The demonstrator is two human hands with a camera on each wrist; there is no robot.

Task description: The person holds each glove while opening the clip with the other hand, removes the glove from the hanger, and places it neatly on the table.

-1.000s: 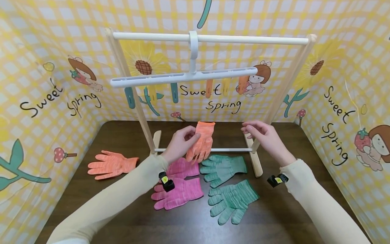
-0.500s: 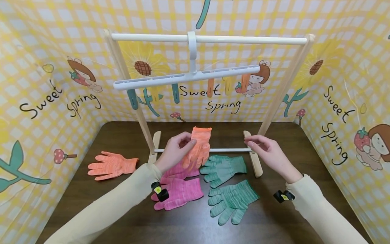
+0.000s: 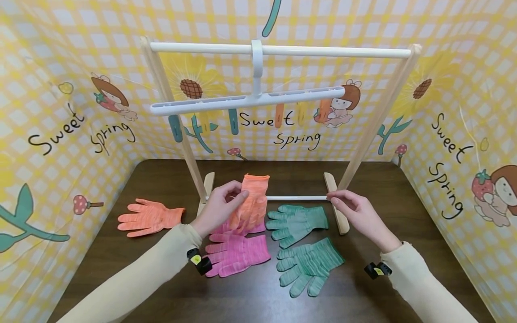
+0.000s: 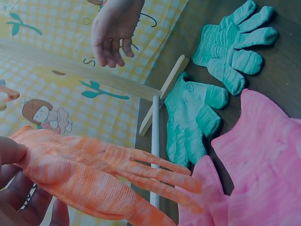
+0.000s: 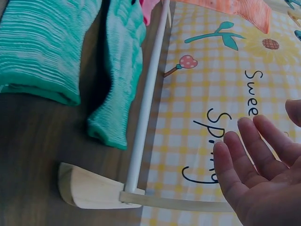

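Note:
In the head view my left hand [image 3: 220, 204] pinches an orange knit glove [image 3: 255, 197] near its cuff. The glove hangs fingers down over two pink gloves [image 3: 242, 255], partly hiding the farther one. Seen from the left wrist, the thumb lies on the cuff end of the held orange glove [image 4: 89, 172]. My right hand [image 3: 359, 213] is beside the rack's right foot and holds nothing; its fingers [image 5: 244, 155] are loosely bent in the right wrist view. A second orange glove [image 3: 151, 218] lies on the table at the left.
Two green gloves [image 3: 308, 264] lie right of the pink ones. A wooden rack [image 3: 359, 134] with a white top bar [image 3: 323, 51] stands behind. From it hangs a white hanger [image 3: 242, 104] with coloured clips [image 3: 233, 122]. Patterned cloth [image 3: 456, 89] walls enclose the dark table [image 3: 169, 287].
My left hand has moved left and toward me, carrying the orange glove lower. The right hand has come down and slightly right. The hanger has swung a little.

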